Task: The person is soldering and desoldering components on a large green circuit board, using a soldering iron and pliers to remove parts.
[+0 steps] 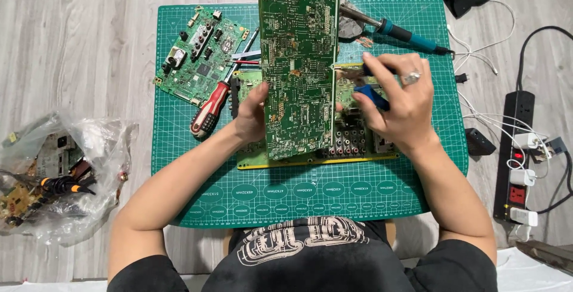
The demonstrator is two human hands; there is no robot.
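While the person sat close against the near edge of the green cutting mat (310, 199), both forearms reached forward over it. The left hand (250, 116) was closed on the left edge of a long green circuit board (298, 59), thumb on top, holding it upright on its lower edge. That lower edge rested on a second, wider board (358, 134) lying flat on the mat, its row of round connectors showing just right of the standing board. The right hand (397, 101), a ring on one finger, was curled around blue-handled pliers (371, 95), fingers pressed together on the handles, right beside the standing board's right edge; the tool's tip was hidden.

Left of the hands lay a red-and-black screwdriver (209, 110), and beyond it a smaller green board (200, 56). Farther back on the right, a blue-handled soldering iron (397, 31) lay across the mat's far corner. Off the mat, a clear plastic bag (62, 175) of parts sat on the floor to the left, a power strip (516, 154) to the right.
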